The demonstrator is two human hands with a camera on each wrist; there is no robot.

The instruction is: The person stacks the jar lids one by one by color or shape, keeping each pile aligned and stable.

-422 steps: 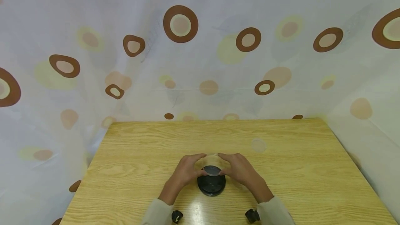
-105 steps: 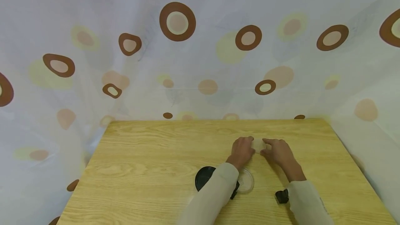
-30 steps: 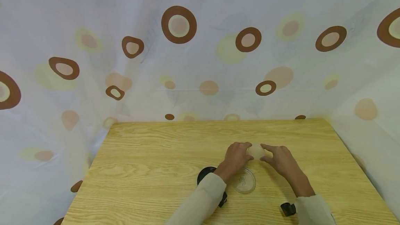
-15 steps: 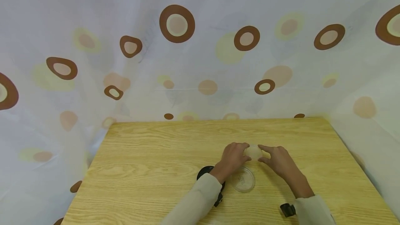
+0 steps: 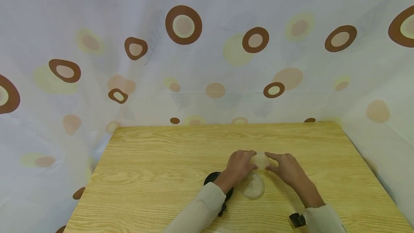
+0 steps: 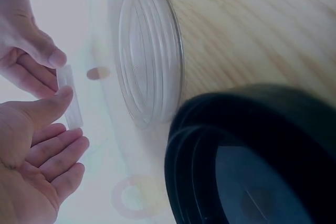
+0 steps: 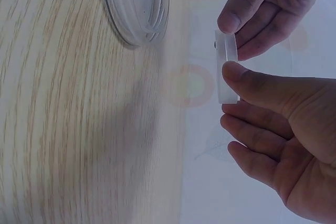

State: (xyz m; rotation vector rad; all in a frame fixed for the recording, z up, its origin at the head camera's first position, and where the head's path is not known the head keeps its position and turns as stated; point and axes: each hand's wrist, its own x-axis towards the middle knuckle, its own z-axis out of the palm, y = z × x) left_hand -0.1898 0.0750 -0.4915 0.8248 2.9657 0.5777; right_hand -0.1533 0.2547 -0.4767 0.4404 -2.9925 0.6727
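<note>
Both hands pinch opposite edges of a translucent white round lid [image 5: 260, 160], raised off the table. My left hand [image 5: 240, 163] grips its left side between thumb and fingers, and my right hand [image 5: 285, 167] grips the right. Edge-on in the wrist views, the lid [image 6: 72, 98] looks thin, with a short rim [image 7: 227, 72]. Just nearer than the lid, a clear round container [image 5: 252, 187] with faint print lies on the table; its ridged wall [image 6: 152, 56] shows in the left wrist view. Left of it sits a black round dish [image 5: 211, 178], partly hidden by my left forearm.
A wood-grain table [image 5: 145, 175] lies under everything. A pale patterned curtain [image 5: 207, 64] rises behind it and along both sides. Black wrist cameras [image 5: 297, 220] are strapped at the sleeves.
Over the last second both hands have drawn the lid slightly left and nearer. Earlier, the clear container was held over the black dish; it now lies to its right, and the hands hold the lid.
</note>
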